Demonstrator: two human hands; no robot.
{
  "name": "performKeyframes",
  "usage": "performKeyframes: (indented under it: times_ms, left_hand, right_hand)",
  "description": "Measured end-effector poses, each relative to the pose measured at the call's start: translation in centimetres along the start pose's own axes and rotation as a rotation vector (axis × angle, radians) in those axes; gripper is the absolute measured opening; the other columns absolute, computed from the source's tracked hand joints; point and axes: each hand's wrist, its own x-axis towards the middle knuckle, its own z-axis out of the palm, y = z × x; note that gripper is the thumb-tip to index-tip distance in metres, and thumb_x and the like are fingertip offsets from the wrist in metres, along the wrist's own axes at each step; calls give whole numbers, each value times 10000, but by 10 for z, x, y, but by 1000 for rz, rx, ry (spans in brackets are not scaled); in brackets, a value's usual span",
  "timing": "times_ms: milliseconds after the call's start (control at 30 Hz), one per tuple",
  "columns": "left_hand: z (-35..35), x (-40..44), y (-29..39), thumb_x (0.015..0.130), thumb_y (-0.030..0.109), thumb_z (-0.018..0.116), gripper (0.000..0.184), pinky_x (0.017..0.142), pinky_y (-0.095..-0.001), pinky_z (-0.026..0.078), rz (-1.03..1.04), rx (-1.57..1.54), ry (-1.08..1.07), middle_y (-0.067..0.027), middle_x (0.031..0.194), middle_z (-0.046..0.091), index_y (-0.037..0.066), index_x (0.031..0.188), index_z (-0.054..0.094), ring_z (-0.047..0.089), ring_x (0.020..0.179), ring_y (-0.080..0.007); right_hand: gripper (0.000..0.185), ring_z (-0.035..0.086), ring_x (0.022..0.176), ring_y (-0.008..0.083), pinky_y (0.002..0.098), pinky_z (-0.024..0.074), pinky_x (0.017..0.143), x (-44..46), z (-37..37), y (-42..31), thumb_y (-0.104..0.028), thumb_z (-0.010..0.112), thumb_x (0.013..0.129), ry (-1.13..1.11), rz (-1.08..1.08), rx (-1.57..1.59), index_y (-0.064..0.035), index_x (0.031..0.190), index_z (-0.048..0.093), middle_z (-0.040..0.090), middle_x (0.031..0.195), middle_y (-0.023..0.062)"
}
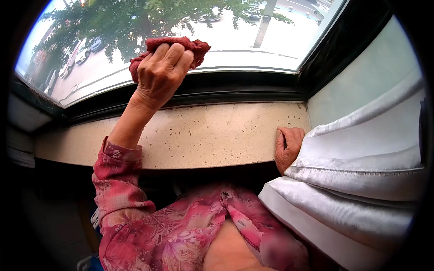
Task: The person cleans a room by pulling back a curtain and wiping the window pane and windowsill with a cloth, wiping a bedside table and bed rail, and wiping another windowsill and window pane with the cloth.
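Left hand (162,74): arm stretched up and forward, fingers bunched around the cloth
Cloth (199,49): red, crumpled, at the lower window (235,56); contact unclear
Right hand (290,147): on the sill's right end, fingers curled; cannot tell whether gripping
Sill (217,133): pale, speckled
Curtain (361,149): whitish, covering the right forearm
Outside: tree (122,22), cars

The rag (199,47) is rough cloth, the window (233,41) smooth glass.

Indoors, kind unclear: window (226,31) showing parked cars (82,55) beyond left fingers (174,53), sill (208,131) running below, curtain (357,149) hanging beside right fingers (295,134).
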Motion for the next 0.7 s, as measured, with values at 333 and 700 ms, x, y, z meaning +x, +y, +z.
performKeyframes:
  times_ms: [333,700]
  left_hand:
    - [53,50,77,731,96,655,123,462,-227,447,114,-135,87,6,710,454,95,677,545,500,618,-97]
    - [52,62,72,718,108,650,148,460,-218,447,90,-178,243,10,673,473,104,604,555,532,622,-101]
  right_hand:
    - [92,552,737,302,374,443,672,6,2,-9,-15,634,828,-10,-3,30,-18,920,639,599,798,130]
    - [81,550,739,291,371,455,678,-3,9,0,-29,613,867,-6,66,97,1,939,636,581,800,144]
